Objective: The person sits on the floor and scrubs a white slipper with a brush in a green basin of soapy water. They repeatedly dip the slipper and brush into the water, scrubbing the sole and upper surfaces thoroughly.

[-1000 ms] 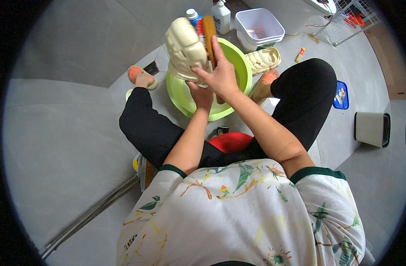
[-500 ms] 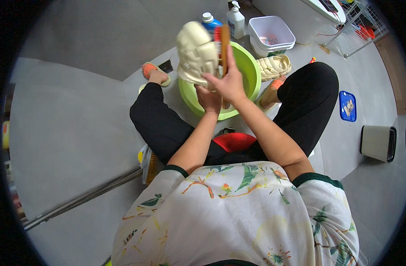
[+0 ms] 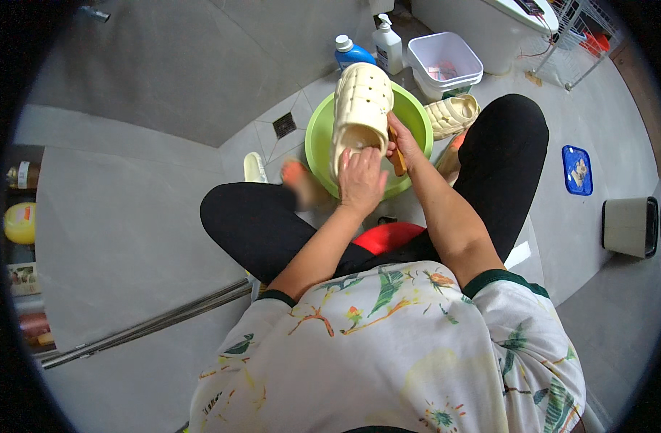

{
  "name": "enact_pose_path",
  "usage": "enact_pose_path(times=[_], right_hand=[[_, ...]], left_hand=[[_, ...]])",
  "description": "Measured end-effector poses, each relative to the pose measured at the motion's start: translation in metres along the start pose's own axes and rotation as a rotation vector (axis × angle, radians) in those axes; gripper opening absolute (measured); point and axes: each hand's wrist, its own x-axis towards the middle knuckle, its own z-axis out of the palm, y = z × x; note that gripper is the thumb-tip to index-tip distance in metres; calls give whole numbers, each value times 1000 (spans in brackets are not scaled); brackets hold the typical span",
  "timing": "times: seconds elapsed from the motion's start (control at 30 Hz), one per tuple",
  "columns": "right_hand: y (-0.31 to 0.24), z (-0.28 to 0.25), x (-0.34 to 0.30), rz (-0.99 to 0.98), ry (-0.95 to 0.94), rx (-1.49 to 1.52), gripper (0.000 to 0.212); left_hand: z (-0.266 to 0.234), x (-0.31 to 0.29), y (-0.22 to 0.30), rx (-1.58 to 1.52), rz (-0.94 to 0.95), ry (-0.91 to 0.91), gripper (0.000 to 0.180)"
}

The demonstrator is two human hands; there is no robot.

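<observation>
A cream clog (image 3: pixel 363 97) is held upper side up over a light green basin (image 3: pixel 420 133), its toe pointing away from me. My left hand (image 3: pixel 363 184) is at its heel end, the fingers curled over into the foot opening. My right hand (image 3: pixel 406 141) presses against the clog's right side and also grips a wooden-handled brush (image 3: pixel 398 153). The brush's bristles are hidden behind the clog and hand. A second cream clog (image 3: pixel 453 115) lies on the floor just right of the basin.
Behind the basin stand a blue bottle (image 3: pixel 353 54), a white pump bottle (image 3: pixel 387 47) and a white square bucket (image 3: pixel 446 61). A floor drain (image 3: pixel 284 125) lies to the left. At the right are a blue tray (image 3: pixel 577 170) and a bin (image 3: pixel 628 227).
The clog has turned from sole up to upper side up. My left hand has moved to its opening, and the brush has dropped lower beside it. My left foot has shifted toward the basin.
</observation>
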Motion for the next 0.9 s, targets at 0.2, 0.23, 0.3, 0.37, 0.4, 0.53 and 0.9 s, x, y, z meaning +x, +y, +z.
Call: enact_pose_path(times=[0.2,0.23,0.3,0.37,0.4,0.53,0.9], right_hand=[[8,-37,11,36,-14,46,45],[5,-47,13,41,12,43,42],[0,-48,12,51,-13,56,40],[-5,-50,11,40,-92,77,42],[-6,-44,10,28,-160,88,53],[-10,-45,12,55,-223,-66,65],[-15,-36,16,17,-87,-202,87]], left_hand=[[-17,2,3,45,75,221,30],[-14,2,-1,-10,57,265,35],[-10,10,-14,-103,25,345,47],[2,22,-31,-426,-314,366,97],[8,25,-47,-884,-506,221,96],[32,36,-73,-1294,-624,5,83],[62,30,-65,-991,-565,315,70]])
